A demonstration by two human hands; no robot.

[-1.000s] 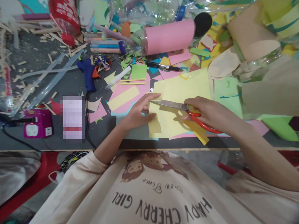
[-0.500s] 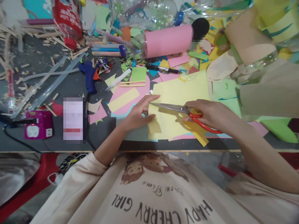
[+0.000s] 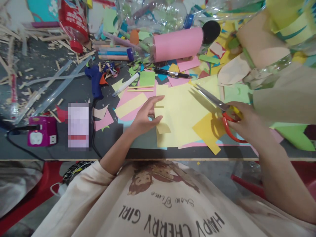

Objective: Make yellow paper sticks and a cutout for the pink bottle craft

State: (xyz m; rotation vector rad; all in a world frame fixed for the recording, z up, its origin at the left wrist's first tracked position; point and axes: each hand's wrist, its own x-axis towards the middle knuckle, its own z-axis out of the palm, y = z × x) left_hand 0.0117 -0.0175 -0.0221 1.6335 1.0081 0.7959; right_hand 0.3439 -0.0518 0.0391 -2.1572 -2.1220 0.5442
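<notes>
My left hand [image 3: 147, 113] rests at the left edge of a pale yellow paper strip [image 3: 163, 126], thumb and index finger apart on its surface. A short slit shows in the strip between them. Beneath lies a larger pale yellow sheet [image 3: 182, 115]. My right hand [image 3: 243, 120] is closed round the red and yellow handles of a pair of scissors [image 3: 213, 99]. Their blades look almost together and point up and left above the sheet, apart from the strip. A darker yellow paper piece [image 3: 208, 130] lies below the blades.
A blue glue gun [image 3: 95, 80] with its cord, a phone [image 3: 78, 126] and a purple box [image 3: 41, 131] are on the left. Across the back lie a pink-wrapped bottle [image 3: 177, 44], a red-labelled bottle [image 3: 73, 24], a pen [image 3: 172, 73] and many paper scraps.
The scissors in my right hand have moved right, away from my left hand, and their tips have swung upward. The strip's slit is now in plain view. My left hand has barely shifted.
</notes>
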